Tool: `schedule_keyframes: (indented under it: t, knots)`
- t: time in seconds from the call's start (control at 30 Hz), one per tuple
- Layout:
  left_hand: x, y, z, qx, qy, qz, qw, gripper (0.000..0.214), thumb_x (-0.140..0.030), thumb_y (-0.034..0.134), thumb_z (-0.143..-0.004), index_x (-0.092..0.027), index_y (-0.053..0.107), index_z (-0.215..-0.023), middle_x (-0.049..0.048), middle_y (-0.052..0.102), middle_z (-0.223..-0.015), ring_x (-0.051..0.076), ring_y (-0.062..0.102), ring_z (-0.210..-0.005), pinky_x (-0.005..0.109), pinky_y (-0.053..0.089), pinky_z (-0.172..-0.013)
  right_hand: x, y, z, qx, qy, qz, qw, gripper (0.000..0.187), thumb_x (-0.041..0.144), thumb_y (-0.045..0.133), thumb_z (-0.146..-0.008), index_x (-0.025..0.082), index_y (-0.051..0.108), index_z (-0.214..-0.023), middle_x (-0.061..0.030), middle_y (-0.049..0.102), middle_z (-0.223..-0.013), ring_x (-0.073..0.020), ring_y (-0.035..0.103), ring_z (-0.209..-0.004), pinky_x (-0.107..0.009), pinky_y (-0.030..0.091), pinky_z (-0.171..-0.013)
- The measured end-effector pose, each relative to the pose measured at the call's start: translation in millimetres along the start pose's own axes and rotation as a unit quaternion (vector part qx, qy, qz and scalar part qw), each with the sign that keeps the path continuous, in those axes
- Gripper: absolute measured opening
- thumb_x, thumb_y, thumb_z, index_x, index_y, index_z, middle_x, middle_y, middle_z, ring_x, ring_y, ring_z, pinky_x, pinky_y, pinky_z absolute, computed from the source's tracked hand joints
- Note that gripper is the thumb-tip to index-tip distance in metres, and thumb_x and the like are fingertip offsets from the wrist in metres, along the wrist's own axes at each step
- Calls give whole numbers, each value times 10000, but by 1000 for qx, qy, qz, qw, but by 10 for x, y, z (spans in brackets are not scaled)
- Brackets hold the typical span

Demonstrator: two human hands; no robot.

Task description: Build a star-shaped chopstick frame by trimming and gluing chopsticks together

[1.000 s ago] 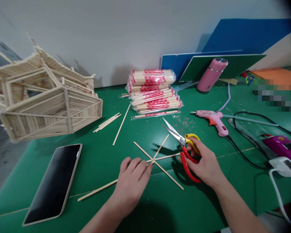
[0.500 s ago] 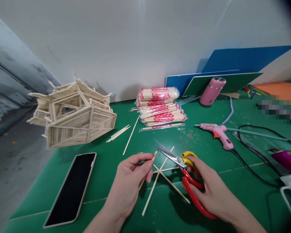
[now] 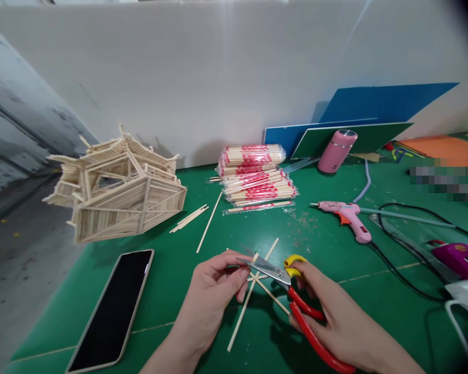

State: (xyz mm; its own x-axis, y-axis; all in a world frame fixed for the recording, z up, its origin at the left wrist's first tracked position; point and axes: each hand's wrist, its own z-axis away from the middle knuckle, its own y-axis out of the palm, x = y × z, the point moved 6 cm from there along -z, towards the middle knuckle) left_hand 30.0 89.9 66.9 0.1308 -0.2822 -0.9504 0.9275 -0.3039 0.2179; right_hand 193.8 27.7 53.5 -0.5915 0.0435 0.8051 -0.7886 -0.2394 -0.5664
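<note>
My left hand (image 3: 210, 298) pinches a thin wooden stick (image 3: 239, 317) near its upper end; the stick slants down toward me above the green table (image 3: 171, 291). My right hand (image 3: 335, 322) grips red and yellow scissors (image 3: 292, 291). Their blades are open around the top of the stick, right beside my left fingertips. Two other loose sticks (image 3: 271, 295) lie crossed on the table under the scissors.
A stick-built model house (image 3: 120, 192) stands at the left, a phone (image 3: 111, 309) lies in front of it. Wrapped stick bundles (image 3: 255, 174), a pink bottle (image 3: 336, 150), a pink glue gun (image 3: 347, 218), cables and a purple tool (image 3: 458, 257) fill the back and right.
My left hand picked a stick up off the table and raised it. My right hand brought the scissors leftward until the blades reached the stick's top.
</note>
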Motion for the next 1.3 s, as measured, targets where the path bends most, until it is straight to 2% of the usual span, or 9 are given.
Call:
schedule_keyframes:
  t: [0.13,0.27,0.43,0.67,0.83,0.93,1.03,1.17,1.3]
  knots:
    - [6,-4,0,6,5,-8,1000,77,-156,600,-717,-174,658,-765,8,555,-803,12,417,-461,173,299,-446,5,-10,6,0,2,-13,1000,321,319,509,-767,225,381,-1047,-15,563,-880,-143,533,-741,-269,460,-701]
    - [-1,10,-9,22,9,-8,1000,71,-162,595,-723,-173,652,-764,6,544,-804,17,417,-468,174,296,-439,-8,-3,27,4,8,-43,999,348,332,513,-758,213,397,-1064,-38,575,-877,-179,558,-819,-289,477,-714]
    - [-20,30,-7,35,12,-6,999,51,-161,596,-723,-162,640,-748,6,540,-805,15,420,-469,169,300,-431,3,23,58,9,31,-112,993,376,339,519,-720,202,451,-1064,-23,588,-747,-175,589,-724,-253,502,-597]
    - [-41,36,-8,20,0,-11,1000,50,-185,630,-687,-153,622,-725,5,572,-786,30,431,-460,181,323,-434,33,4,104,14,79,-167,983,322,341,557,-659,224,542,-958,-14,608,-741,-167,585,-657,-238,489,-530]
    - [-35,51,-17,-6,-37,-37,999,114,-218,653,-654,-132,606,-712,-19,553,-642,43,432,-435,185,330,-438,-7,-4,139,6,106,-190,976,276,364,578,-653,220,576,-889,-20,621,-759,-178,590,-704,-236,496,-546]
    - [-60,61,-13,-29,-41,-72,996,123,-248,643,-658,-141,597,-697,-40,518,-559,48,417,-416,179,318,-419,-12,17,141,19,105,-187,977,290,358,566,-664,218,566,-919,-24,618,-789,-172,587,-711,-243,503,-585]
    - [-152,74,-4,-55,20,-160,985,98,-248,604,-687,-153,612,-665,-30,520,-564,69,433,-453,192,342,-439,1,17,128,16,98,-172,980,307,359,550,-673,219,557,-946,-27,619,-784,-173,589,-700,-251,508,-592]
    - [-259,150,30,-53,138,-285,947,169,-203,514,-748,-157,613,-620,9,567,-640,112,499,-587,219,384,-538,35,-2,114,14,91,-144,985,325,370,536,-679,214,550,-963,-29,625,-765,-178,597,-682,-247,509,-576]
    - [-256,204,59,-52,192,-337,920,196,-174,469,-775,-153,608,-638,5,542,-620,103,476,-556,210,372,-512,40,-12,127,35,81,-123,988,350,340,528,-707,205,507,-1029,-22,622,-770,-168,595,-679,-242,499,-607]
